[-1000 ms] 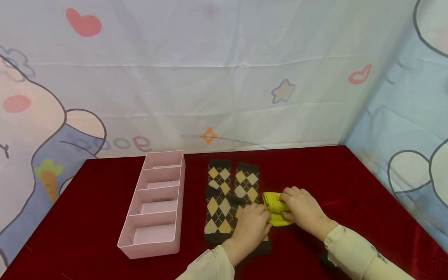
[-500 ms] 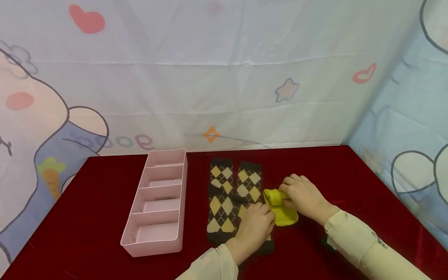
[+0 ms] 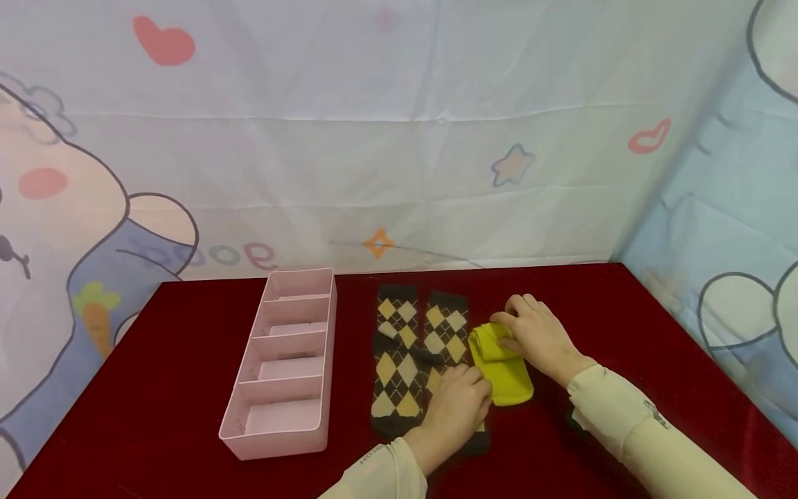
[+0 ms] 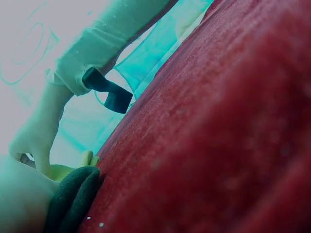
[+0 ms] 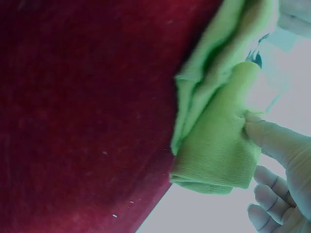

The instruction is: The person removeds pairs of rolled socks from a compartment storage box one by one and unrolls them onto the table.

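Note:
Yellow socks, layered and partly folded over at the far end, lie on the red cloth right of the argyle pair. My right hand pinches the folded part; in the right wrist view the thumb presses on the ribbed yellow fabric. My left hand has its curled fingers at the near left edge of the yellow socks; its fingertips are partly hidden. Beneath and beside that hand lie two dark argyle socks, the left sock and the right sock, laid flat.
A pink organizer box with several compartments stands left of the socks. Red cloth covers the table. A printed fabric backdrop rises behind and at the right. In the left wrist view a dark strap shows at my right cuff.
My right hand has moved away from me with the fold of the yellow socks, so more of their flat near part shows. My left hand stays at their left edge.

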`<state>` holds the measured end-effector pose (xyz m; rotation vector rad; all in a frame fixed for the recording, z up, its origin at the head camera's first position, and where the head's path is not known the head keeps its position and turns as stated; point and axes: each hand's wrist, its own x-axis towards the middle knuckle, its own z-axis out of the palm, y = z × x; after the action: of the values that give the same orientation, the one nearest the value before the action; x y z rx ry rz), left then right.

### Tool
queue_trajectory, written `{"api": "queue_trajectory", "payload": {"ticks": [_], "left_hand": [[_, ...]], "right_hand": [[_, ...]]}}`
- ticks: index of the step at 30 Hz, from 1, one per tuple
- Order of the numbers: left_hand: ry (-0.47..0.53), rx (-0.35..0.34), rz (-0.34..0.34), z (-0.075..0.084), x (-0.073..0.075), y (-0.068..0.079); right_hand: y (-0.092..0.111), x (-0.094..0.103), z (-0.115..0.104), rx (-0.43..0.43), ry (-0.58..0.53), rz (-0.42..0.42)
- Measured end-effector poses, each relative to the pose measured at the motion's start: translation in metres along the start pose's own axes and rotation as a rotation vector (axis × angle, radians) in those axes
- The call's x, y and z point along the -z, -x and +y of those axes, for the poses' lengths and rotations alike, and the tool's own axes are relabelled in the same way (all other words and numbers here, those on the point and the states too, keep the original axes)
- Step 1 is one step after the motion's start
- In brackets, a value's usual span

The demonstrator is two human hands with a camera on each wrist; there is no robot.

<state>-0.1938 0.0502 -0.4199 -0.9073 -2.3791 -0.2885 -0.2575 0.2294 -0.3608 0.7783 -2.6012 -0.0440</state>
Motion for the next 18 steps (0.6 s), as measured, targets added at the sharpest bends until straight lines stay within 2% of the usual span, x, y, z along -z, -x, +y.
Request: {"api": "queue_trajectory", "payload": {"ticks": [6, 11, 18], "left_hand": [[0.011, 0.004, 0.027, -0.001, 0.0, -0.001], [0.024, 0.015, 0.018, -0.001, 0.001, -0.002], [0.042, 0.017, 0.009, -0.001, 0.0, 0.0]], "right_hand": [[-0.003, -0.007, 0.004, -0.083, -0.109, -0.019], [-0.005, -0.01, 0.007, -0.146, -0.181, -0.042], [-0.002, -0.014, 0.009, -0.201, -0.209, -0.099]]}}
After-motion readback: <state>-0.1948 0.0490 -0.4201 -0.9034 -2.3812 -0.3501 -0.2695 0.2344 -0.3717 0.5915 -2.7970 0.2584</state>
